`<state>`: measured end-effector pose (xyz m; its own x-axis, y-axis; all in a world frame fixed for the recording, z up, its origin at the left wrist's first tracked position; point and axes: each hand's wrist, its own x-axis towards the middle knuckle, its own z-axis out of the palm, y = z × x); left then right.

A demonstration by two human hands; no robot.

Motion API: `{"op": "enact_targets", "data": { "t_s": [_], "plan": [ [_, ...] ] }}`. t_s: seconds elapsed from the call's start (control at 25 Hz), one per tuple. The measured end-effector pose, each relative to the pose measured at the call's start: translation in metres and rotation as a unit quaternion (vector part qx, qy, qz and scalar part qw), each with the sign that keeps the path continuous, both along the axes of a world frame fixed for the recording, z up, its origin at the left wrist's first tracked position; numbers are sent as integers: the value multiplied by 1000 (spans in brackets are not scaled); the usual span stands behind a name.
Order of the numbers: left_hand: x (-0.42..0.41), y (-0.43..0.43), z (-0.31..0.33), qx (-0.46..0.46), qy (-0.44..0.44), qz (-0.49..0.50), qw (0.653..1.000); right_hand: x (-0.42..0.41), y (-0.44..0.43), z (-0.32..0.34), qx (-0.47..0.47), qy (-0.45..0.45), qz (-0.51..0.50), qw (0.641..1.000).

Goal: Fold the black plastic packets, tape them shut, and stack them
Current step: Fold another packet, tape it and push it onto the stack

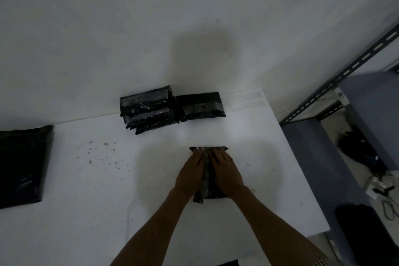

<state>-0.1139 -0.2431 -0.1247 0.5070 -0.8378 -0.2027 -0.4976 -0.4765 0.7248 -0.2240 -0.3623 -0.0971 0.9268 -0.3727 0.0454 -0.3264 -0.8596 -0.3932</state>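
Head view shows my left hand (pixel 191 171) and right hand (pixel 225 171) lying flat, fingers straight, side by side. They press down on the folded black packet (pixel 209 194) just below the middle of the frame; neither hand grips it.

A paler band runs between my palms, and I take it for tape. If I lift off before it has bonded, the springy plastic could pop the fold open. Uneven pressure could crease the tape, or skid the slick packet across the smooth top.

The white table (pixel 86 201) has dark specks left of centre. A stack of taped packets (pixel 149 110) sits at its far edge, with a single packet (pixel 200 106) touching it on the right. Flat black bags (pixel 21 164) lie at the left edge. Behind is a plain wall (pixel 129 17), and at right a slotted metal rack (pixel 345 71). The light is dim.
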Motion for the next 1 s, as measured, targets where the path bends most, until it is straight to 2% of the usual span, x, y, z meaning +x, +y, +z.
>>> {"op": "enact_targets", "data": {
  "t_s": [0.04,0.08,0.16,0.24,0.32,0.44,0.52,0.64,0.76,0.88,1.0],
  "plan": [
    [-1,1,-1,-20,18,9,1000,-2,0,-6,-9,9,9,1000],
    [-1,1,3,-30,2,4,1000,-4,0,-8,-21,8,0,1000],
    [-1,2,5,-23,-73,-22,997,0,2,-2,14,-1,-33,999],
    [-3,7,4,-37,-80,-1,996,-1,2,0,29,-22,-67,997],
    [-6,16,-3,-67,-127,-10,990,-3,6,3,20,-24,-54,998],
    [-6,20,-5,-23,-167,-48,985,1,13,2,6,9,-26,1000],
    [-9,19,0,13,-162,-54,985,-1,13,-2,3,40,-29,999],
    [-6,21,4,3,-152,-61,987,-1,12,-3,21,0,-65,998],
    [2,30,9,-38,-158,-10,987,1,21,8,44,-39,-158,986],
    [14,38,14,-24,-191,57,980,12,39,16,57,37,-209,976],
    [32,46,8,49,-187,141,971,20,51,11,77,104,-212,969]
  ]
}}
